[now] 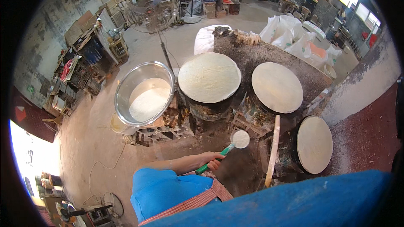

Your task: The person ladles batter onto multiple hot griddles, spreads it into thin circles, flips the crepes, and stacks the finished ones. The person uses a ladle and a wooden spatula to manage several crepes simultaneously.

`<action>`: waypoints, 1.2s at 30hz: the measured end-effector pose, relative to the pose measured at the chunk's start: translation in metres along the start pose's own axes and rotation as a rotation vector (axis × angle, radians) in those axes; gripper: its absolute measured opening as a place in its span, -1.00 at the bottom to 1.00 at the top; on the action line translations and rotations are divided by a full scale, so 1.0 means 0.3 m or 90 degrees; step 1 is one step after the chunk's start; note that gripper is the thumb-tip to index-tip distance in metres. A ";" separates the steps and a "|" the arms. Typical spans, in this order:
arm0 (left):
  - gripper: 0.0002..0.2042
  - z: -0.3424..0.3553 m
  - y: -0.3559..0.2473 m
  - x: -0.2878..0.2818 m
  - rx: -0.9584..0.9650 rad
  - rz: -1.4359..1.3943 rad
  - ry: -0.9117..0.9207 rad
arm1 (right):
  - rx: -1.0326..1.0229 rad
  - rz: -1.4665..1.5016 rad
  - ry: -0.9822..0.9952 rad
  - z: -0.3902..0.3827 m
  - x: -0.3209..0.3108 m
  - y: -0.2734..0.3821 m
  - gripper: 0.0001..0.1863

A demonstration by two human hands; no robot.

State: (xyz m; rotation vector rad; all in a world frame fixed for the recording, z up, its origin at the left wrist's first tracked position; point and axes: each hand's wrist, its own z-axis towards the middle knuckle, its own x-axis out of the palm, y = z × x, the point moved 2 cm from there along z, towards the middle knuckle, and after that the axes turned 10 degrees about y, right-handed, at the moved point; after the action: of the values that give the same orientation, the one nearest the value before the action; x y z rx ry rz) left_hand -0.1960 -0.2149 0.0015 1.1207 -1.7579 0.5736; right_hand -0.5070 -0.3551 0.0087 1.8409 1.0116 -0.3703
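My left hand (211, 160) is closed around the green handle of a ladle (228, 149). The ladle's round cup holds pale batter and hangs over the floor in front of the griddles. Farther off, a round griddle (209, 77) is covered with a pale sheet of batter. To its right are a second pale-topped round griddle (277, 87) and a third one (315, 144). A light wooden stick (273, 149) slants up beside the third griddle; its lower end runs behind blue cloth. My right hand does not show.
A wide steel basin (119, 108) of pale batter rests on bricks (158, 135) to the left. Behind it stands a pedestal fan (154, 9). White sacks (286, 31) lie past the griddle counter (248, 52). A blue cloth surface (273, 204) blocks the lower right.
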 end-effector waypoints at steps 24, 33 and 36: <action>-0.93 -0.805 -0.200 -0.376 0.200 -0.136 -0.075 | -0.453 -0.331 -0.002 -0.098 0.618 0.324 -0.61; -0.85 -0.780 -0.132 -0.330 0.288 -0.162 -0.021 | -0.161 -0.019 0.088 0.336 0.648 0.568 -0.62; -0.78 -0.778 -0.104 -0.325 0.323 -0.222 0.043 | -0.201 -0.019 0.078 0.542 0.667 0.689 -0.65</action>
State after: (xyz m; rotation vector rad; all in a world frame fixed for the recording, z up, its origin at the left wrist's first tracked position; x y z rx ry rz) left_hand -0.0476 -0.0083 0.0163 1.6919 -1.3440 0.8523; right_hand -0.1971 -0.4369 -0.0719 1.5786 1.1136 -0.1074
